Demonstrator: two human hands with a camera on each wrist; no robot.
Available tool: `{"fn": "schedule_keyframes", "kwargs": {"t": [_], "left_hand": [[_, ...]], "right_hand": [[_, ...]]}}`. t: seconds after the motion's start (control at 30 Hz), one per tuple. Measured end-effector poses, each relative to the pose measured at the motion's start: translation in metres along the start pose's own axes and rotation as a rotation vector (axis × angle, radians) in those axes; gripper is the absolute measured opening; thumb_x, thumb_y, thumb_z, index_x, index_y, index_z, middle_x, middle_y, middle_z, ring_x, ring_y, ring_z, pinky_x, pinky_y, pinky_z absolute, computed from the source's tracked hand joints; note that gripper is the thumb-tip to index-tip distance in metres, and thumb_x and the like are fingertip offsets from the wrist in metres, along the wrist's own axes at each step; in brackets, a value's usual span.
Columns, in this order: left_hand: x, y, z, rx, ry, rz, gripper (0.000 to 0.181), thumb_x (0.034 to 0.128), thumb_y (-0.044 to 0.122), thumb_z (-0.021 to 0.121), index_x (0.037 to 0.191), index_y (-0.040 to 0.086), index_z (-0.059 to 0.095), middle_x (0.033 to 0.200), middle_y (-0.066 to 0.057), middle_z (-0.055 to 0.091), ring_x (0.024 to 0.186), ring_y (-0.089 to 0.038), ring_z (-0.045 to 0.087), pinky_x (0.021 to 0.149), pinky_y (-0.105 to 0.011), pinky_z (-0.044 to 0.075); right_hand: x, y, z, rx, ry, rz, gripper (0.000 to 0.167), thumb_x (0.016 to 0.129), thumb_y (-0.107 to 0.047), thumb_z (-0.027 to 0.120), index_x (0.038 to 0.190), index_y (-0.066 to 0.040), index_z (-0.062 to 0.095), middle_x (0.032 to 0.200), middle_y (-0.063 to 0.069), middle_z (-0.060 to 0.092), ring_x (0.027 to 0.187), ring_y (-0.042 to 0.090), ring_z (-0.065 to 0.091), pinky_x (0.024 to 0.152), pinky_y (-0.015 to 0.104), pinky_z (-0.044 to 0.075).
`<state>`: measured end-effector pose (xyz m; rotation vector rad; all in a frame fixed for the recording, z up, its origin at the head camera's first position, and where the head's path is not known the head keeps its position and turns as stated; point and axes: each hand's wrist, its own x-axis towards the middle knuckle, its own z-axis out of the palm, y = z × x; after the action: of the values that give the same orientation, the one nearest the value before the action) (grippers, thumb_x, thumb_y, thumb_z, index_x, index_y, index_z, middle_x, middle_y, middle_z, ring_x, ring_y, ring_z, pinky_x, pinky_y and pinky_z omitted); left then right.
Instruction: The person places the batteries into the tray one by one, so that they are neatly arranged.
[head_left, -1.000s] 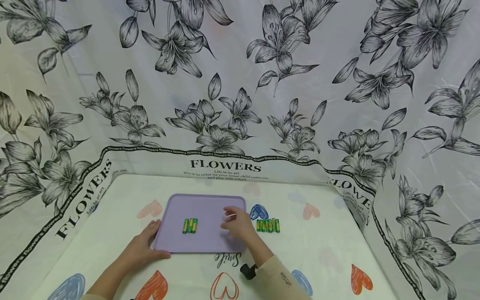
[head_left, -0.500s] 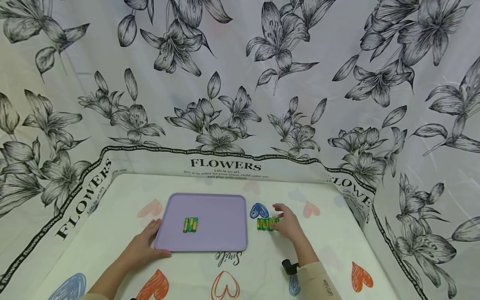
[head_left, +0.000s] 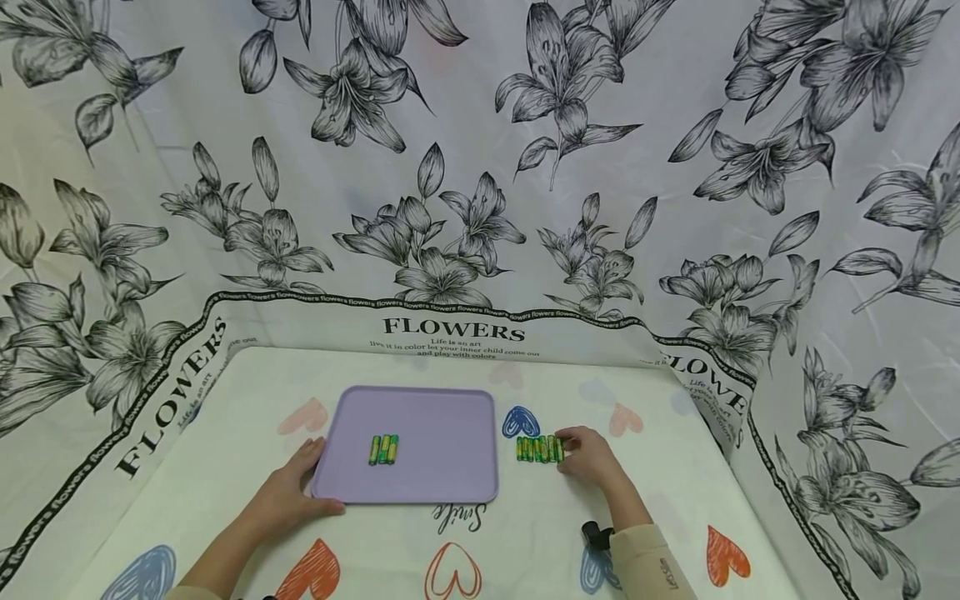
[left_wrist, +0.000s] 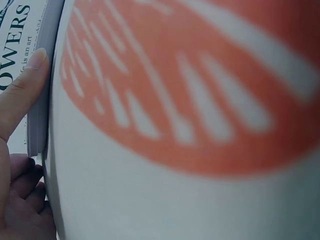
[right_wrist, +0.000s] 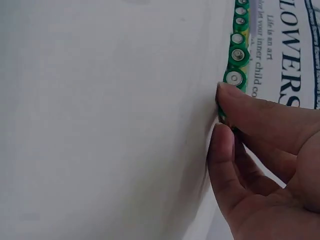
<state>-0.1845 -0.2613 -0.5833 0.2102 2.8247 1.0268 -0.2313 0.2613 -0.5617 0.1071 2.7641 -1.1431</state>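
Note:
A lilac tray (head_left: pixel 442 417) lies on the table, with a few green-and-yellow batteries (head_left: pixel 384 450) standing side by side in its left half. My left hand (head_left: pixel 288 492) holds the tray's near left corner, fingers along the left side and thumb at the front rim; the left wrist view shows the thumb on the tray's edge (left_wrist: pixel 41 110). Right of the tray is a row of several more batteries (head_left: pixel 534 450), their round ends (right_wrist: pixel 237 56) visible in the right wrist view. At the row's right end, my right hand (head_left: pixel 592 458) pinches the last battery (right_wrist: pixel 220 112), mostly hidden by thumb and fingers.
A white cloth (head_left: pixel 652 450) printed with hearts covers the table. Behind and on both sides hangs a white curtain (head_left: pixel 465 225) with black flower drawings. A small black device (head_left: pixel 597 536) sits at the right wrist.
My right hand has moved from over the tray to the right, down to the end of the battery row, where it now pinches a battery. The left hand stays on the tray.

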Motion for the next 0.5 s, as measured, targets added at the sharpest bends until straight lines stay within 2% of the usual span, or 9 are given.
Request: {"fn": "schedule_keyframes", "kwargs": {"t": [0.1,0.27,0.37,0.5], "left_hand": [[0.0,0.0,0.0,-0.002,-0.002,-0.004,0.132,0.061,0.061,0.088,0.159,0.001,0.023,0.163,-0.03,0.019,0.148,-0.055,0.02,0.115,-0.071,0.023],[0.0,-0.001,0.0,-0.006,0.011,0.012,0.132,0.0609,0.06,0.089,0.158,-0.001,0.024,0.162,-0.031,0.02,0.146,-0.056,0.022,0.114,-0.072,0.024],[0.0,-0.002,0.0,-0.007,0.017,0.018,0.131,0.0606,0.059,0.089,0.158,-0.002,0.025,0.162,-0.032,0.02,0.146,-0.056,0.022,0.114,-0.072,0.024],[0.0,-0.002,0.0,-0.006,0.015,0.016,0.131,0.0608,0.059,0.089,0.158,-0.001,0.025,0.162,-0.032,0.021,0.146,-0.056,0.022,0.114,-0.072,0.024]], "right_hand": [[-0.002,-0.004,-0.003,0.051,0.018,0.011,0.057,0.071,0.004,0.083,0.125,-0.004,0.068,0.104,0.008,0.07,0.097,0.023,0.066,0.079,0.04,0.058],[-0.004,-0.034,0.001,0.197,0.028,-0.004,0.058,0.076,0.001,0.082,0.131,-0.004,0.065,0.118,0.009,0.069,0.099,0.021,0.067,0.075,0.034,0.06],[-0.003,-0.064,0.016,0.263,-0.012,-0.065,0.059,0.078,-0.002,0.083,0.134,-0.004,0.063,0.118,0.011,0.07,0.1,0.021,0.067,0.076,0.033,0.061],[0.001,-0.102,0.051,0.293,-0.069,-0.159,0.059,0.077,-0.005,0.085,0.133,-0.004,0.064,0.118,0.012,0.07,0.101,0.022,0.069,0.078,0.032,0.061]]}}
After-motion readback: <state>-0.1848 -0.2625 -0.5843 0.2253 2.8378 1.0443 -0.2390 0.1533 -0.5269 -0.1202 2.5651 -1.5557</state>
